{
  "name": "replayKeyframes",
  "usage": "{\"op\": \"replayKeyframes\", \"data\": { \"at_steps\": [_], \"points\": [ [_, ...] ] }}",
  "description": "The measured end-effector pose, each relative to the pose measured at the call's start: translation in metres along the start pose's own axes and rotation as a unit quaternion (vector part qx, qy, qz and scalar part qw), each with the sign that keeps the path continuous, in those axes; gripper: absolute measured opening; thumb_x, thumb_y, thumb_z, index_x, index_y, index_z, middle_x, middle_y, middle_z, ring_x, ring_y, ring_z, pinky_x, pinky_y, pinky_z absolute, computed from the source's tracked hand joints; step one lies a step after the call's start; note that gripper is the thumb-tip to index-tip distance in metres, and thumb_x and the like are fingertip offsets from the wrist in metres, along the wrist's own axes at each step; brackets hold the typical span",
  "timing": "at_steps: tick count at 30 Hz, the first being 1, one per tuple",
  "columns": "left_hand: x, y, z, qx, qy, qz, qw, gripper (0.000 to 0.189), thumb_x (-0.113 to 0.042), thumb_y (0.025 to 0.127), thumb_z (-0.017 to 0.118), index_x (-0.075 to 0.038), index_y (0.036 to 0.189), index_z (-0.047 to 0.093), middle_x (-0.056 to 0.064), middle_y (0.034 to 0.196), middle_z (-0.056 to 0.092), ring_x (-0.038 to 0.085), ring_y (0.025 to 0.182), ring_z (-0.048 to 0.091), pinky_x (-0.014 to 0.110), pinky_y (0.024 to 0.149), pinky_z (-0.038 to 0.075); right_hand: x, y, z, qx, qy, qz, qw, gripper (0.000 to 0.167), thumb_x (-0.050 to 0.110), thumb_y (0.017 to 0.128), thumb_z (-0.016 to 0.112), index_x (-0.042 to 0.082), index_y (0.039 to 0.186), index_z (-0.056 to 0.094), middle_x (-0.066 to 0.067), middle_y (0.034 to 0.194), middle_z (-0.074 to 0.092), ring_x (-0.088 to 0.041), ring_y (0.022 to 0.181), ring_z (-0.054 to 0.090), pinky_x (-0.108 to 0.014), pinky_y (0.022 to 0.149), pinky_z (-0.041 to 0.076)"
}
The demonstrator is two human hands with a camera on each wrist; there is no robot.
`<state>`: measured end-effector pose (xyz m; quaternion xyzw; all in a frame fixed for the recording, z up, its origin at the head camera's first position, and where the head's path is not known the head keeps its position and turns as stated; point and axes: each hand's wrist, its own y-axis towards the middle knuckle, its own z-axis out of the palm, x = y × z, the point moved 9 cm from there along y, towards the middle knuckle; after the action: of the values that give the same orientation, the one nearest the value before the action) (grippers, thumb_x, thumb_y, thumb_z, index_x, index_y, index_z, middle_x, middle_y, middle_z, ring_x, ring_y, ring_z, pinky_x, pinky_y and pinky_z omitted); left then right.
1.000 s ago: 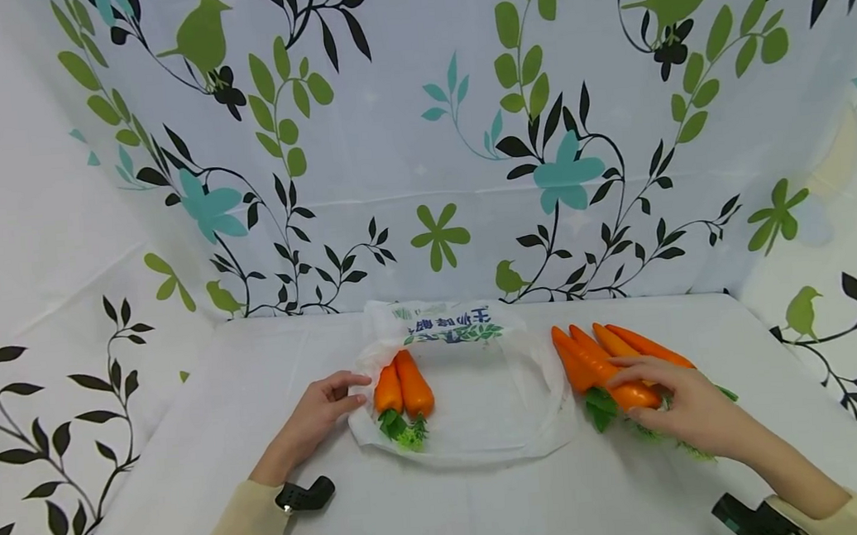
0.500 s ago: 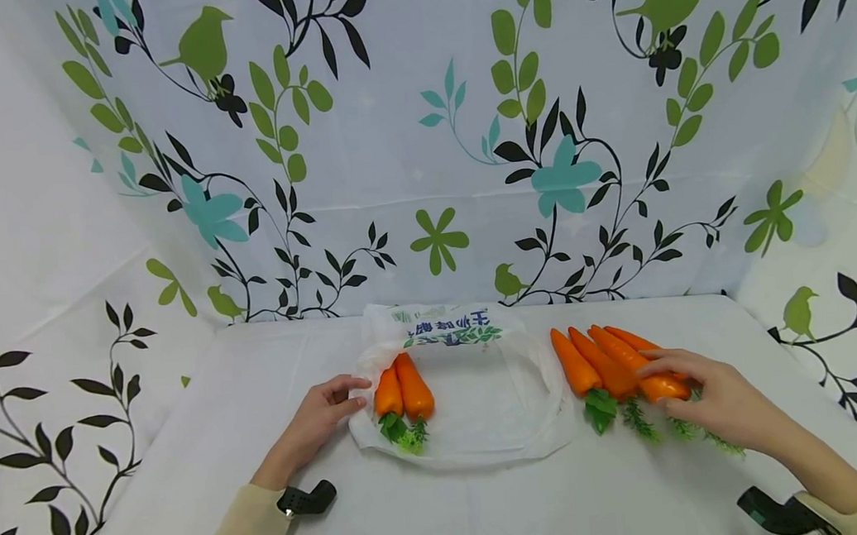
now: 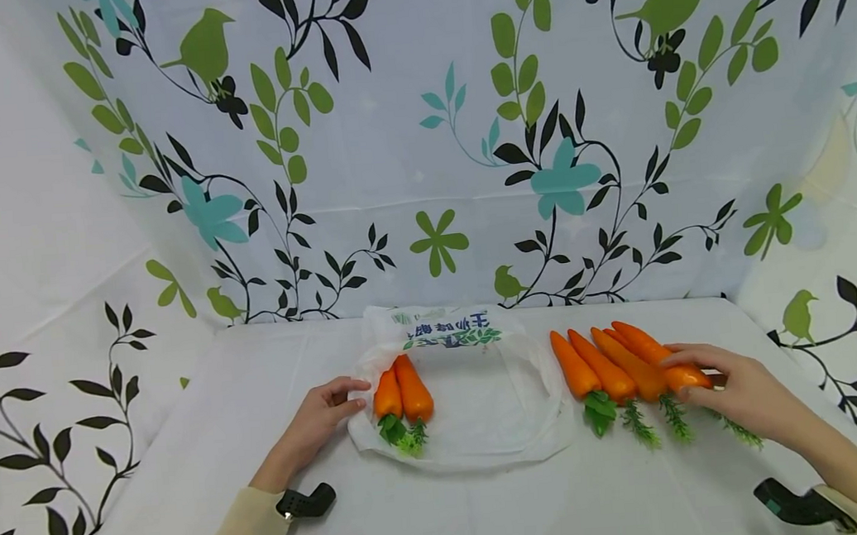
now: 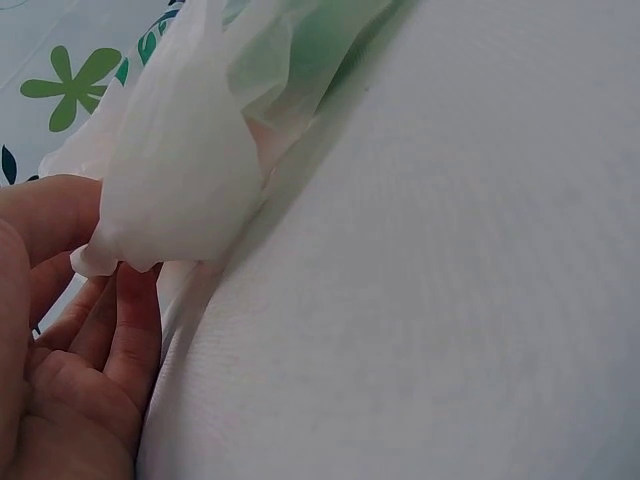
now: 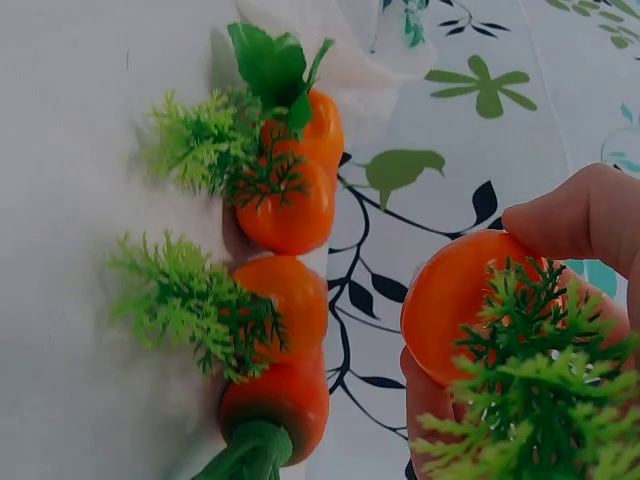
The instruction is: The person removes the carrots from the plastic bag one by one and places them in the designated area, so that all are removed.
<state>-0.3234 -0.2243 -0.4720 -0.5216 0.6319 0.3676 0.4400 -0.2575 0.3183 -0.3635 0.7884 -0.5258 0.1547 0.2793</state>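
Beige sleeves [image 3: 241, 529], two, lowest and nearest, each with a black wrist camera [image 3: 306, 501]; beyond them, one left hand [image 3: 323, 416], its thumb and fingers pinching the left rim of a thin white plastic bag [image 3: 483, 404], the gathered film plain between them in the left wrist view; one right hand [image 3: 736, 391], its thumb and fingers curled round the thick end of a single carrot [image 3: 652, 350], the tip pointing away and leftward, the feathery green top toward the person; whether this piece touches the table [image 3: 453, 514], white, cannot be told; bag laid flat, mouth toward the person; within it, at the left side near the left hand, two bagged carrots [image 3: 410, 389], side by side, green tops nearest the mouth; to the right of the bag, a row of four carrots [image 3: 607, 371], tips away, tops toward the person, the leftmost with broad leaves, the next two with feathery ones; the fourth largely hidden behind the held piece from above; blue lettering [image 3: 447, 325] and green leaf print on the far part of the bag, upside down; farthest, an upright patterned cloth [image 3: 381, 122], pale, with green birds, teal flowers and black stems.
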Motion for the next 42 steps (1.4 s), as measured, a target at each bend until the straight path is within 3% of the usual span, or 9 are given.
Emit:
{"op": "replayKeyframes", "data": {
  "at_steps": [4, 7, 13, 21, 29, 32, 39, 42],
  "points": [
    [-0.004, -0.001, 0.0, -0.001, 0.007, 0.004, 1.0, 0.027, -0.013, 0.094, 0.068, -0.006, 0.121, 0.069, 0.012, 0.135, 0.055, 0.026, 0.12, 0.042, 0.039, 0.106, 0.035, -0.009, 0.0, -0.006, -0.003, -0.007, 0.015, 0.9999, 0.03, 0.016, 0.091, 0.073, 0.018, 0.12, 0.07, -0.018, 0.137, 0.057, 0.02, 0.105, 0.039, -0.016, 0.077, 0.05],
    [-0.006, -0.002, 0.001, 0.0, 0.004, 0.009, 1.0, 0.028, -0.012, 0.095, 0.068, -0.005, 0.122, 0.068, 0.013, 0.136, 0.054, 0.026, 0.123, 0.042, 0.041, 0.109, 0.033, -0.017, 0.0, -0.01, -0.004, -0.003, 0.026, 0.9996, 0.029, 0.017, 0.092, 0.072, 0.017, 0.121, 0.069, -0.02, 0.137, 0.056, 0.019, 0.103, 0.041, -0.015, 0.076, 0.05],
    [-0.006, -0.003, 0.001, 0.001, -0.004, 0.011, 0.9999, 0.028, -0.01, 0.095, 0.067, -0.003, 0.122, 0.067, 0.015, 0.138, 0.052, 0.029, 0.127, 0.04, 0.048, 0.112, 0.029, -0.038, 0.002, -0.02, 0.003, 0.0, 0.056, 0.9984, 0.032, 0.018, 0.094, 0.07, 0.01, 0.125, 0.067, -0.026, 0.136, 0.054, -0.003, 0.095, 0.057, -0.02, 0.071, 0.053],
    [-0.003, -0.001, 0.0, -0.005, 0.019, 0.0, 0.9998, 0.026, -0.014, 0.094, 0.068, -0.009, 0.12, 0.07, 0.01, 0.129, 0.056, 0.026, 0.113, 0.042, 0.034, 0.099, 0.037, -0.065, 0.003, -0.024, 0.028, 0.003, 0.107, 0.9938, 0.039, 0.017, 0.096, 0.065, 0.003, 0.132, 0.061, -0.03, 0.133, 0.054, -0.018, 0.087, 0.057, -0.027, 0.061, 0.048],
    [-0.002, -0.001, 0.0, -0.008, 0.019, 0.004, 0.9998, 0.027, -0.014, 0.094, 0.069, -0.008, 0.12, 0.069, 0.009, 0.112, 0.054, 0.025, 0.103, 0.04, 0.029, 0.08, 0.037, -0.083, 0.005, -0.017, 0.049, 0.02, 0.125, 0.9907, 0.042, 0.02, 0.097, 0.064, 0.002, 0.134, 0.059, -0.027, 0.125, 0.058, -0.017, 0.082, 0.054, -0.028, 0.058, 0.044],
    [-0.001, -0.001, -0.001, -0.011, 0.017, 0.002, 0.9998, 0.027, -0.013, 0.094, 0.069, -0.008, 0.12, 0.07, 0.01, 0.111, 0.054, 0.026, 0.103, 0.04, 0.031, 0.08, 0.036, -0.09, 0.005, -0.012, 0.057, 0.028, 0.132, 0.9892, 0.043, 0.021, 0.098, 0.064, 0.001, 0.136, 0.058, -0.027, 0.123, 0.058, -0.017, 0.083, 0.053, -0.028, 0.06, 0.044],
    [-0.002, -0.002, 0.0, -0.01, 0.016, -0.005, 0.9998, 0.028, -0.015, 0.094, 0.069, -0.009, 0.121, 0.069, 0.01, 0.124, 0.055, 0.027, 0.114, 0.04, 0.037, 0.097, 0.035, -0.096, 0.01, -0.005, 0.058, 0.043, 0.123, 0.9898, 0.042, 0.018, 0.098, 0.063, -0.001, 0.135, 0.058, -0.027, 0.124, 0.058, -0.015, 0.082, 0.053, -0.027, 0.061, 0.045],
    [-0.004, -0.003, 0.0, -0.013, 0.018, -0.004, 0.9998, 0.028, -0.015, 0.094, 0.069, -0.008, 0.121, 0.069, 0.01, 0.116, 0.054, 0.026, 0.109, 0.04, 0.035, 0.09, 0.036, -0.098, 0.012, -0.004, 0.058, 0.04, 0.124, 0.9898, 0.042, 0.018, 0.098, 0.062, -0.001, 0.135, 0.058, -0.028, 0.125, 0.058, -0.017, 0.084, 0.053, -0.027, 0.062, 0.045]
  ]
}}
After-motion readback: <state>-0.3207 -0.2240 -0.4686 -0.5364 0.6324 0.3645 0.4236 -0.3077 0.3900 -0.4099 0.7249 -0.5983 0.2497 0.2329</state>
